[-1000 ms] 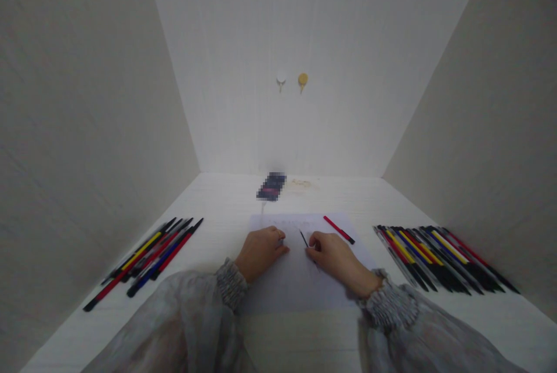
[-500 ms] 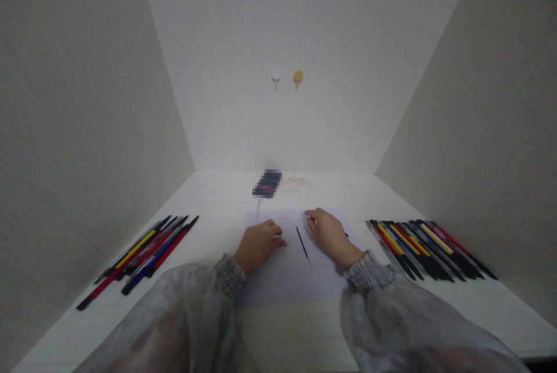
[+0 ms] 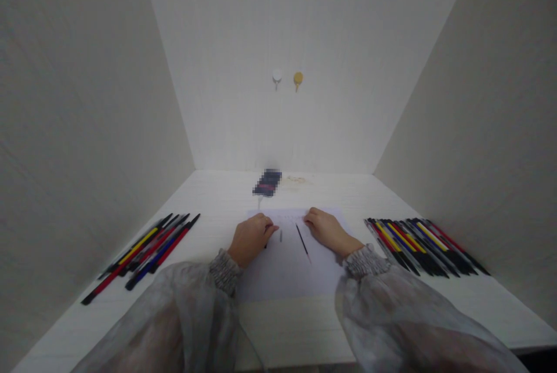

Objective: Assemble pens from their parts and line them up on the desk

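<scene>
White walls (image 3: pixel 230 25) enclose the counter (image 3: pixel 296 332). Near the middle of a paper sheet (image 3: pixel 287 280) lies a slim dark rod (image 3: pixel 303 241), probably light and stiff, best pinched mid-length. Left hand (image 3: pixel 249 239) and right hand (image 3: pixel 328 231) curl over the sheet's sides; whether pinching anything, I cannot tell.

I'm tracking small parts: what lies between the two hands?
The head view shows a thin dark rod and, nearer the left hand, a small grey piece, both on paper.

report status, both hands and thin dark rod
Left hand over paper, grip unclear. Right hand likewise. Thin dark rod on paper between hands. Small grey piece between rod and left hand.
</scene>
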`<state>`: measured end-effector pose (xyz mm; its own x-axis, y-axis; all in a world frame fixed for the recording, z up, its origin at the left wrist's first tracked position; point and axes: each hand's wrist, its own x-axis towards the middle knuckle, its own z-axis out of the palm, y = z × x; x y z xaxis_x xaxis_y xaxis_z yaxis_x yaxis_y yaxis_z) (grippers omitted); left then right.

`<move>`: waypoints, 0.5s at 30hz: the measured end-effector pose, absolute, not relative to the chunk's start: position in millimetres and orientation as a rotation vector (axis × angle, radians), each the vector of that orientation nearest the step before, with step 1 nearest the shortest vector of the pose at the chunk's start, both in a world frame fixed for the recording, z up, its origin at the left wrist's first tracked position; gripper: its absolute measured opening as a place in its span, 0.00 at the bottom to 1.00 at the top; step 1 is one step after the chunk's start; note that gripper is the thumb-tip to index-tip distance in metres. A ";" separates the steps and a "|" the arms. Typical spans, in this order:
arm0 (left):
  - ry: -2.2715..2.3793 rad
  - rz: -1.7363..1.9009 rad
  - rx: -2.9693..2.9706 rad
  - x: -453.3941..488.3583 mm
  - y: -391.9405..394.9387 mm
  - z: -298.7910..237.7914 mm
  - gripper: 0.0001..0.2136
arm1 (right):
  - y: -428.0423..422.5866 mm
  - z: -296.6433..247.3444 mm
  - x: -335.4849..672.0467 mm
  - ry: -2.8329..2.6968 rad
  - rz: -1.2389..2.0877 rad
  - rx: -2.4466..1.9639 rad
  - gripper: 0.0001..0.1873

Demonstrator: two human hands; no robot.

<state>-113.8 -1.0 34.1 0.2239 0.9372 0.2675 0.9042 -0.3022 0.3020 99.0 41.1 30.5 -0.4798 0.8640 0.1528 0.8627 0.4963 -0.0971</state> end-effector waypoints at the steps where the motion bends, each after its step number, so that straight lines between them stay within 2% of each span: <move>1: 1.846 0.614 2.367 -115.4 -1.7 35.1 0.13 | 39.3 32.5 103.2 -2.593 0.026 -1.470 0.12; 10: 1.958 0.510 2.274 -121.6 0.4 32.0 0.14 | 25.9 43.0 126.6 -2.761 0.199 -1.187 0.17; 15: 1.953 0.509 2.235 -121.1 0.0 28.9 0.13 | 33.4 46.2 135.8 -2.555 0.071 -1.297 0.15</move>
<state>-121.1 0.0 28.9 0.1057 0.9805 0.1657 0.9367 -0.1541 0.3144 135.8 33.4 46.2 -0.5604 0.7983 0.2206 0.7849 0.5969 -0.1662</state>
